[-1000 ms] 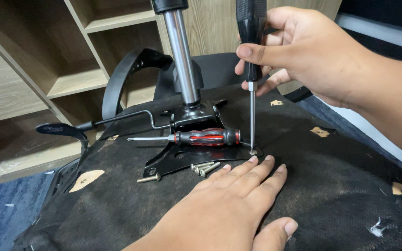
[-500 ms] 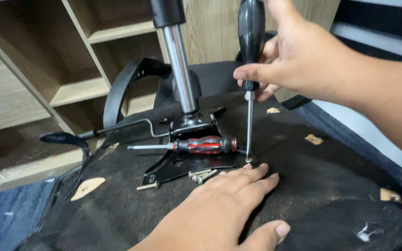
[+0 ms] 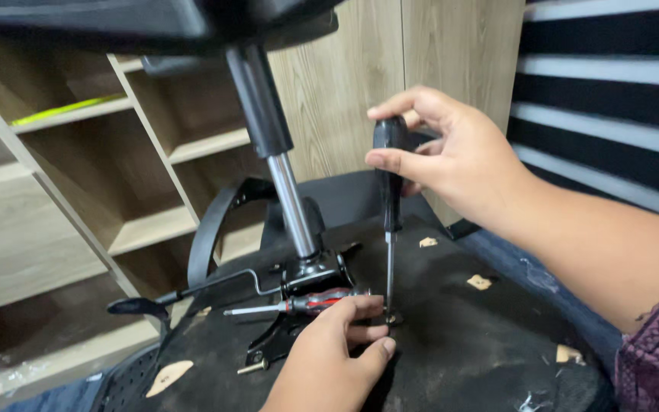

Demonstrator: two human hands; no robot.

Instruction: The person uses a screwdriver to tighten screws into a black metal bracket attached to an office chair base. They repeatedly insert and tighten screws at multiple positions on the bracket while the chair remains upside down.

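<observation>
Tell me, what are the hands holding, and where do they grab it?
The right hand grips a black screwdriver by its handle. The left hand pinches near its tip; what it holds there cannot be told.

left hand [image 3: 329, 358]: low, fingers curled | right hand [image 3: 451, 156]: raised, fist closed

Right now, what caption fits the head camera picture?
Right hand stands a black screwdriver upright on the chair underside; left hand steadies its tip.
</observation>
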